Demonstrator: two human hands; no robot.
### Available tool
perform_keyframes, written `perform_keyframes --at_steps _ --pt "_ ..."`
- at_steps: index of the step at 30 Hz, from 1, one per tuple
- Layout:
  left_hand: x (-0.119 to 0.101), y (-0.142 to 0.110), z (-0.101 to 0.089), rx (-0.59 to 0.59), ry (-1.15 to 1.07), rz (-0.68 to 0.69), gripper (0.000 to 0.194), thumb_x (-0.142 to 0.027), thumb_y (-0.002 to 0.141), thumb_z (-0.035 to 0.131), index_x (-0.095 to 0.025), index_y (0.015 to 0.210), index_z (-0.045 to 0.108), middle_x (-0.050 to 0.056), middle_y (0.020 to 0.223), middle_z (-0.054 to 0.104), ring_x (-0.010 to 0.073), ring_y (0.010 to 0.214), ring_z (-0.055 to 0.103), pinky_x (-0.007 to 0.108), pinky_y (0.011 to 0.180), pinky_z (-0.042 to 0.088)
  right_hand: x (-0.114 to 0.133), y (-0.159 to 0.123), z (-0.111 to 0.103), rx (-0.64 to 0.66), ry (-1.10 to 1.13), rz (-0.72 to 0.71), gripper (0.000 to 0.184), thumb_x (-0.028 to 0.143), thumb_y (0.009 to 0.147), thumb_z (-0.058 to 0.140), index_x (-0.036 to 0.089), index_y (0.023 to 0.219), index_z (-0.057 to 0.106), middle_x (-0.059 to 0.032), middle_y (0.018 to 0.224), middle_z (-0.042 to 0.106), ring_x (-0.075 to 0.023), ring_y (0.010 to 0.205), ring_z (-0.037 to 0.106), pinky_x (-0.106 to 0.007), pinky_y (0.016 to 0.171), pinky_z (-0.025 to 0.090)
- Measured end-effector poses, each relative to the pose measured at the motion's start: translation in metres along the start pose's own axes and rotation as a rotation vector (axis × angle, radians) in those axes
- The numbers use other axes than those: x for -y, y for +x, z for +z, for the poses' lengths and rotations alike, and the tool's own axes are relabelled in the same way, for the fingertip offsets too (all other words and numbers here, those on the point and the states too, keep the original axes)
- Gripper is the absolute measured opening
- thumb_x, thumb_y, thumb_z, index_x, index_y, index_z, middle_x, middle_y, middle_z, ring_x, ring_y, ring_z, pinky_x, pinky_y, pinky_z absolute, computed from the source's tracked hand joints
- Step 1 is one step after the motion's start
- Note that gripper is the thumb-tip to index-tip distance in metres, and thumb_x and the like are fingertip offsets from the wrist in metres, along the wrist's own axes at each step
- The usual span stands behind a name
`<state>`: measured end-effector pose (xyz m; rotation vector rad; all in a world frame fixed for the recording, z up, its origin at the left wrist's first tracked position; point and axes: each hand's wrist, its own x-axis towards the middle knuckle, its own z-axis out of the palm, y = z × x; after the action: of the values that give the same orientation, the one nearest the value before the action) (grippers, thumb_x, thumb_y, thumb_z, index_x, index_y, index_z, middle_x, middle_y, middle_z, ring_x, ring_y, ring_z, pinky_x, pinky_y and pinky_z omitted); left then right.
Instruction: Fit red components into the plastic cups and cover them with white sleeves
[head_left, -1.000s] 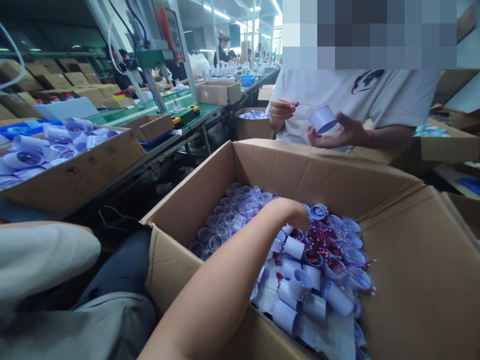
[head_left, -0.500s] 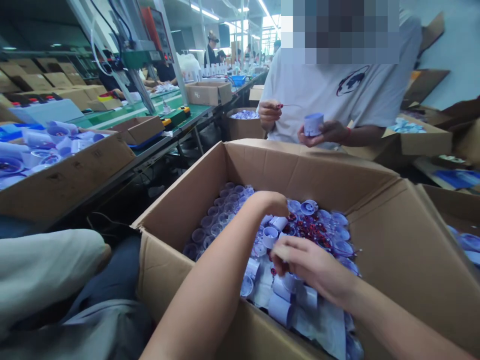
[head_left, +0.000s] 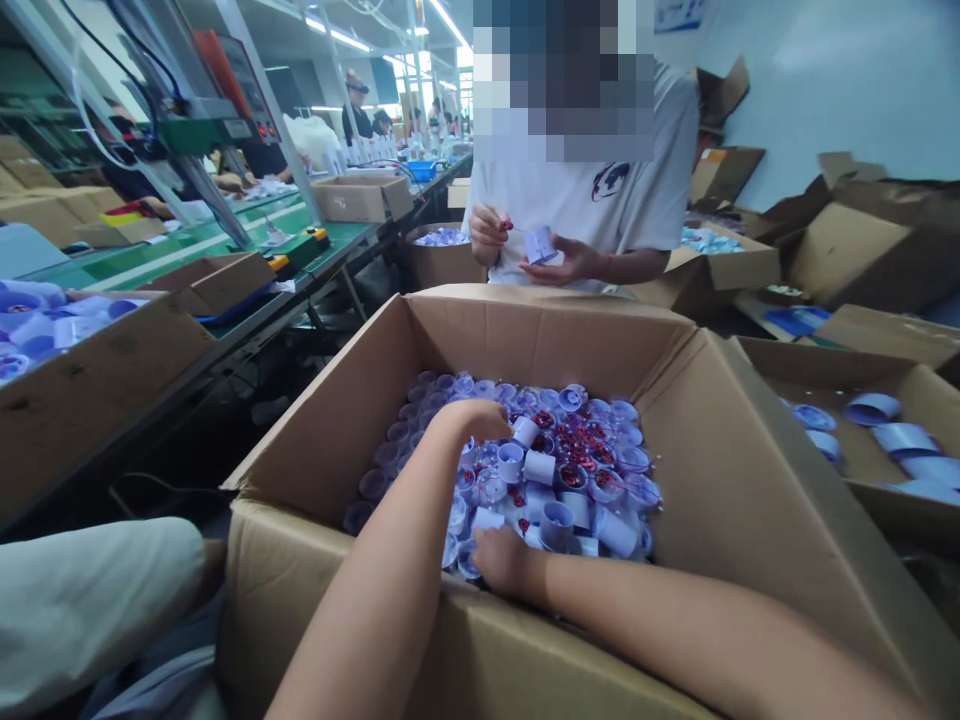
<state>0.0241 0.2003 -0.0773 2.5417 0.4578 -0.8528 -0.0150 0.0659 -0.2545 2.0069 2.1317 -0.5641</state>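
A large cardboard box [head_left: 322,530] stands before me, holding many pale purple plastic cups [head_left: 510,463] and a heap of small red parts with thin wires [head_left: 589,440]. My left hand [head_left: 484,418] reaches over the pile, wrist bent and fingers curled downward. Its fingertips are close to a tilted cup [head_left: 525,432]; what they grip is hidden. Low at the box's near wall, my right hand [head_left: 501,557] is closed beside a cup [head_left: 466,560]. Its fingers curl out of sight, so I cannot make out what they hold.
Across the box a co-worker [head_left: 577,200] holds a purple cup [head_left: 540,245] and a red wired part [head_left: 506,226]. Left is a green conveyor bench [head_left: 292,205] with a box of cups [head_left: 97,370]. Another open box with cups [head_left: 900,440] stands right.
My view has swung right. My right hand has moved from mid-pile to the near-left of the box, uncovering cups. My left hand has shifted slightly left over the pile. The co-worker's hands are closer together.
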Motion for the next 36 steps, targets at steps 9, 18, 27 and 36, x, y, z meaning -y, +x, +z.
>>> perform_keyframes --at_steps 9,18,27,36 --pt "-0.003 0.007 -0.001 0.049 -0.012 0.01 0.039 -0.033 0.08 0.041 -0.014 0.11 0.055 0.013 0.108 0.062 0.0197 0.082 0.06 0.026 0.06 0.049 -0.056 -0.042 -0.092 -0.301 0.512 0.146 0.011 0.024 0.07 0.06 0.013 0.067 0.061 -0.0047 0.07 0.061 -0.0141 0.064 0.052 -0.025 0.057 0.039" --pt "-0.026 -0.006 -0.006 -0.127 -0.891 0.361 0.053 -0.059 0.081 0.038 -0.019 0.112 0.052 0.011 0.1 0.063 0.0169 0.078 0.061 0.028 0.066 0.051 -0.092 -0.1 -0.145 -1.077 1.515 0.466 0.012 0.026 0.074 0.06 0.015 0.072 0.057 0.0025 0.066 0.059 -0.0094 0.06 0.053 -0.022 0.06 0.045" --pt "-0.029 0.004 -0.004 -0.496 -0.742 0.518 0.03 -0.024 0.074 0.06 -0.014 0.102 0.057 0.003 0.076 0.06 0.0089 0.061 0.055 0.021 0.059 0.046 -0.092 -0.105 -0.152 -0.97 1.904 0.507 0.022 0.025 0.092 0.037 0.015 0.081 0.052 0.0004 0.056 0.058 -0.0097 0.045 0.054 -0.021 0.048 0.045" --pt "-0.022 0.011 -0.009 -0.55 -0.274 0.112 0.014 -0.02 0.073 0.05 -0.017 0.062 0.057 -0.002 0.047 0.048 0.009 0.041 0.045 0.021 0.046 0.034 -0.088 -0.087 -0.128 -0.66 1.525 0.69 0.027 0.037 0.091 0.034 0.017 0.083 0.052 -0.0003 0.057 0.057 -0.0103 0.042 0.051 -0.021 0.043 0.039"
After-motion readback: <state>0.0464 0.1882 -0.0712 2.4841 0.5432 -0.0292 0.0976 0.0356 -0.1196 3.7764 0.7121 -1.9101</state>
